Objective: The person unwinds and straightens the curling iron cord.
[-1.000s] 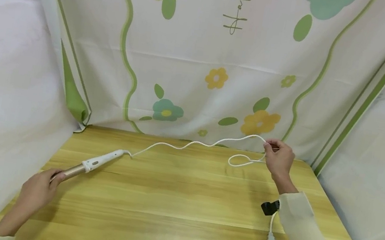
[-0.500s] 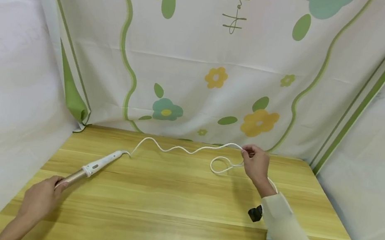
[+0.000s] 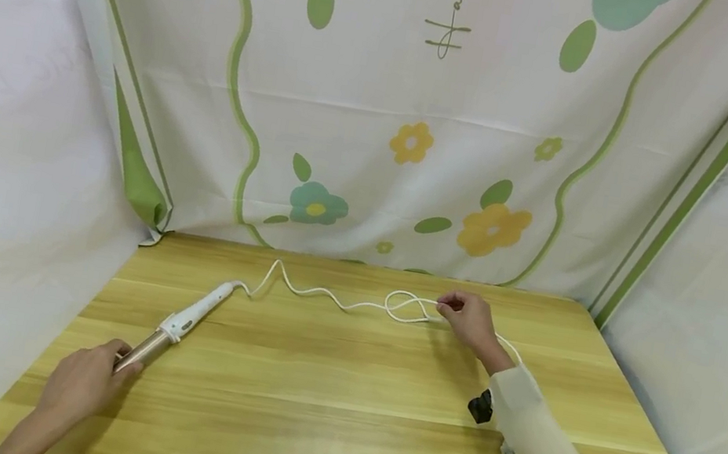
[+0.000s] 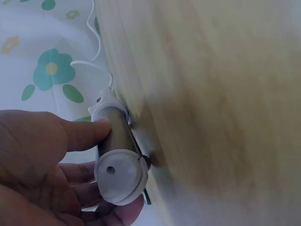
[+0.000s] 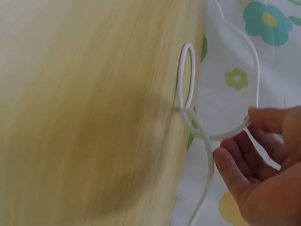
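Observation:
A curling iron [image 3: 188, 320] with a white handle and a gold barrel slants over the left part of the table. My left hand [image 3: 85, 383] grips its barrel near the tip; the left wrist view shows the round white end cap [image 4: 120, 176] between thumb and fingers. From the handle a wavy white cord [image 3: 332, 295] runs right to a small loop. At that loop my right hand [image 3: 469, 323] pinches the cord between its fingertips. In the right wrist view, the looped cord [image 5: 186, 75] rests along the table's far edge, and the lower fingers are loosely bent beside another strand.
The wooden table [image 3: 302, 439] fills the foreground. A white flower-print cloth [image 3: 386, 88] hangs behind it, with more cloth at both sides. The cord's plug [image 3: 507, 450] shows partly beside the right sleeve, near a black wrist camera [image 3: 481, 407].
My right hand has moved left and down with the cord, whose raised span has sunk to the table. My left hand and the curling iron have shifted slightly right.

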A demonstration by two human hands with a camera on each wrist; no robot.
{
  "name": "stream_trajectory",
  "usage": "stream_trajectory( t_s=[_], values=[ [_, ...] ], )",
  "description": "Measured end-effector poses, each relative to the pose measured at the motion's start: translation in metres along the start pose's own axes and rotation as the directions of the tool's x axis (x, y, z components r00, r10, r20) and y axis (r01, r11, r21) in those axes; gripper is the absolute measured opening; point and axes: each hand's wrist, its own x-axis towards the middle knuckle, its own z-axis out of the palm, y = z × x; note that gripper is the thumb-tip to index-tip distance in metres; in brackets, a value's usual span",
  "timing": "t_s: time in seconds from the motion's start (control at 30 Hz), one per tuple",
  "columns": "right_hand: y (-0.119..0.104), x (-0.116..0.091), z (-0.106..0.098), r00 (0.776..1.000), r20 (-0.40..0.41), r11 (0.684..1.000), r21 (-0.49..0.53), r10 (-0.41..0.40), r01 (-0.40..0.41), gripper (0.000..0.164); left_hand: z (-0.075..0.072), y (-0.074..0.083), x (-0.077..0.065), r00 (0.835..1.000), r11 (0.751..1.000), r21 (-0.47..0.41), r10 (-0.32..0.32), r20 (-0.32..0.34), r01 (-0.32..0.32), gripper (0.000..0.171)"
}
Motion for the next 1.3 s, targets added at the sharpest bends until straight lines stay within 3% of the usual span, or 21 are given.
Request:
stream_trajectory(
  t_s=[0.17, 0.33, 0.53, 0.87, 1.3],
  values=[
    [0.022, -0.01, -0.013, 0.996, 0.091, 0.996, -0.078, -0.024, 0.031, 0.024, 0.001, 0.002, 0.003, 1.0, 1.0, -0.01, 0.02, 0.009, -0.02, 0.034],
    [0.045, -0.018, -0.022, 0.993, 0.122, 0.981, -0.193, 0.0, 0.023, 0.019, 0.004, 0.003, 0.005, 0.999, 1.0, -0.021, 0.017, 0.049, -0.016, 0.039],
    [0.064, -0.026, -0.037, 0.995, 0.097, 0.955, -0.295, 0.006, 0.023, 0.015, 0.003, 0.007, 0.011, 0.996, 1.0, 0.002, 0.012, 0.087, -0.013, 0.051],
    [0.101, -0.041, -0.074, 0.985, 0.012, 0.926, -0.345, 0.169, -0.155, 0.022, 0.002, 0.008, 0.01, 0.995, 0.999, 0.009, 0.031, 0.095, -0.032, 0.051],
    [0.126, -0.06, -0.091, 0.98, 0.005, 0.907, -0.381, 0.197, -0.181, 0.02, 0.003, 0.008, 0.014, 0.996, 1.0, 0.025, 0.014, 0.086, -0.017, 0.05]
  ],
)
